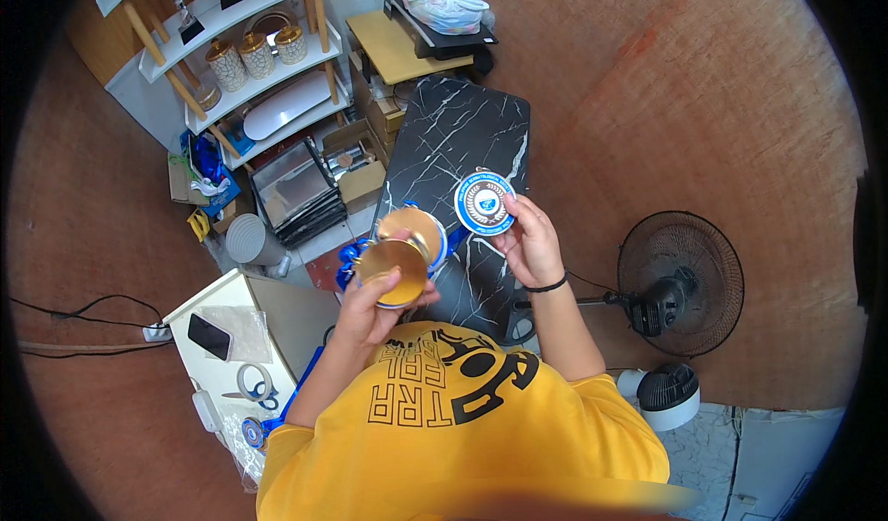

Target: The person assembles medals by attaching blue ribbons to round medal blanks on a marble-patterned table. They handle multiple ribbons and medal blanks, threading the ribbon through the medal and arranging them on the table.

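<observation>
My left hand (375, 301) is closed round a small bunch of round medals. The front one, a plain shiny gold medal (393, 269), covers part of another medal (407, 220) with a blue-and-white rim. Blue ribbon (349, 255) bunches beside these fingers. A single medal (486, 205) with a blue printed ring and a bronze-coloured centre is pinched by its edge in my right hand (531, 244). Both hands are held over the near part of a black marble-patterned table (462, 133), the two lots of medals a little apart.
On the left, a white cabinet (305, 313) bears a phone (210, 336), a tape roll (252, 380), scissors (270, 399) and another medal (252, 431). A fan (680, 285) stands at the right. Trophies and jars fill the shelves (245, 73) at the far left.
</observation>
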Available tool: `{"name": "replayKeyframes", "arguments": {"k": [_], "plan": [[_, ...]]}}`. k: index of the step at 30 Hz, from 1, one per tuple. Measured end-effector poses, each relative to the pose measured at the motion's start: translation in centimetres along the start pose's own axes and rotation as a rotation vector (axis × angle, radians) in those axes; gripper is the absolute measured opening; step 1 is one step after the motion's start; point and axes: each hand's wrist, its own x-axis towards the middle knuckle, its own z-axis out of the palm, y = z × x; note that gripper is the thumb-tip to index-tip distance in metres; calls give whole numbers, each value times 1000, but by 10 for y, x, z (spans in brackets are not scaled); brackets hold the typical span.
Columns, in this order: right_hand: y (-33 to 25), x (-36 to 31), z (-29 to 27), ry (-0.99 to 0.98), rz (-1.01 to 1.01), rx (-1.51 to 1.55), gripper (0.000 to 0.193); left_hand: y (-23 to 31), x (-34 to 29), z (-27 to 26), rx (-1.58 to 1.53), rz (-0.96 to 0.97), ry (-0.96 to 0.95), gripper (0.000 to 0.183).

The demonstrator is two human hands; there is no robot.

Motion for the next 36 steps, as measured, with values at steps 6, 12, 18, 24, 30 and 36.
{"name": "replayKeyframes", "arguments": {"k": [6,12,18,24,30,36], "plan": [[-16,-12,-3,-439,300,273,23,22,14,-5,-48,317,-52,62],[-33,-20,15,-806,508,578,41,46,34,12,1,456,-235,67],[-53,-22,31,-790,543,539,50,49,42,31,-116,333,-458,72],[-59,-12,44,-814,378,528,46,34,51,28,-172,242,-618,69],[-63,-2,48,-460,71,229,34,15,45,12,-234,219,-479,65],[-71,25,33,-145,-246,-213,32,11,31,-9,-155,247,-354,63]]}}
